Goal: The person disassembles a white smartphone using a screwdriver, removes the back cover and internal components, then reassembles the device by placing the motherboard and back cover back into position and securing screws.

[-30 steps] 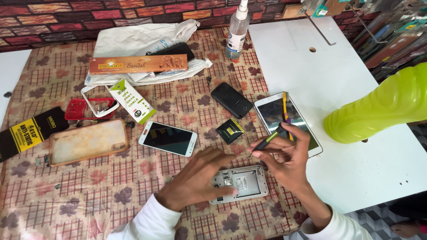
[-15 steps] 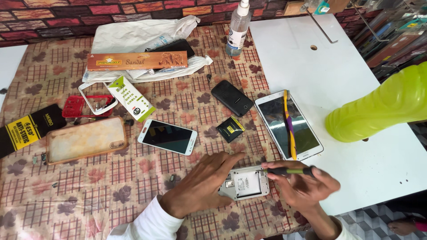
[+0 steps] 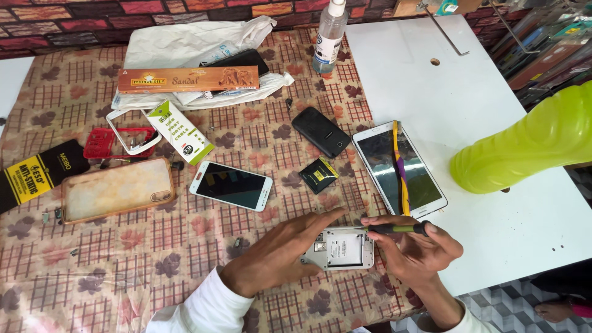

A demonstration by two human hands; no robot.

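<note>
Opened phone point(image 3: 338, 248) lies back-up near the front edge of the desk point(image 3: 92, 259). Left hand point(image 3: 280, 253) presses flat on it; right hand point(image 3: 414, 250) grips a screwdriver point(image 3: 394, 229) at its corner. A slipping tip could likely scratch the board or lose a screw.

orange box point(image 3: 188, 79), green-white carton point(image 3: 180, 131), dark screens point(image 3: 229, 185)

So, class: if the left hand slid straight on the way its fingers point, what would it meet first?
The left hand points up and right, across the opened phone. Next in line is probably the screwdriver in the right hand, then the white tablet; depth is unclear.
</note>
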